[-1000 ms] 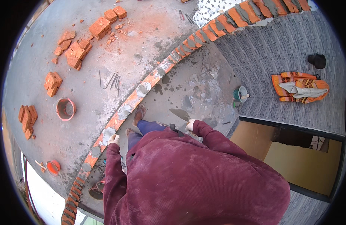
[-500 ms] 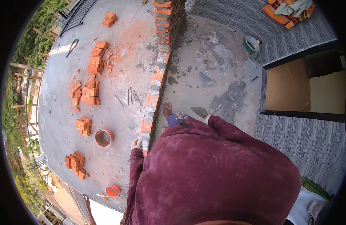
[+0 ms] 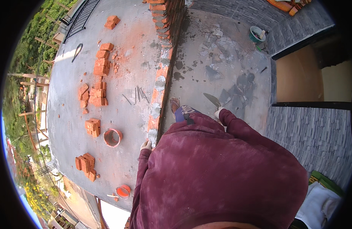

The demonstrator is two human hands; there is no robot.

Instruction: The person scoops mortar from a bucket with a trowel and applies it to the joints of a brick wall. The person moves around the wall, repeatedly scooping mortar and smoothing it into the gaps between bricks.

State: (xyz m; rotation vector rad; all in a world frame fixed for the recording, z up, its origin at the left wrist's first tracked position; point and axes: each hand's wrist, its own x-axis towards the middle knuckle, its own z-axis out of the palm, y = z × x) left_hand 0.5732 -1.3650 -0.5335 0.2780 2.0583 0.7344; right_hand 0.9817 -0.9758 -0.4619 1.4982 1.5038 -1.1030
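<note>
A low brick wall (image 3: 155,110), orange with grey mortar patches along its top, runs away from me and rises into a taller brick part (image 3: 160,21) at the far end. My left hand (image 3: 146,145), in a pale glove, is at the near end of this wall, against its left side. Its fingers look curled together; whether anything is in them is hidden. On the wall's right side, my gloved right hand (image 3: 218,112) is closed round the handle of a trowel (image 3: 212,99). The trowel's grey blade points away and to the left, above the floor.
Left of the wall stand orange brick stacks (image 3: 93,127), a round bucket (image 3: 113,137), a smaller orange bucket (image 3: 123,191) and thin rods (image 3: 139,94). To the right lie broken tile pieces (image 3: 237,95) and a green bucket (image 3: 257,34), beside a grey tiled wall (image 3: 298,128).
My right hand has moved the trowel farther from me and slightly right, and its blade has turned. My left hand stays by the wall. The whole view has shifted a little.
</note>
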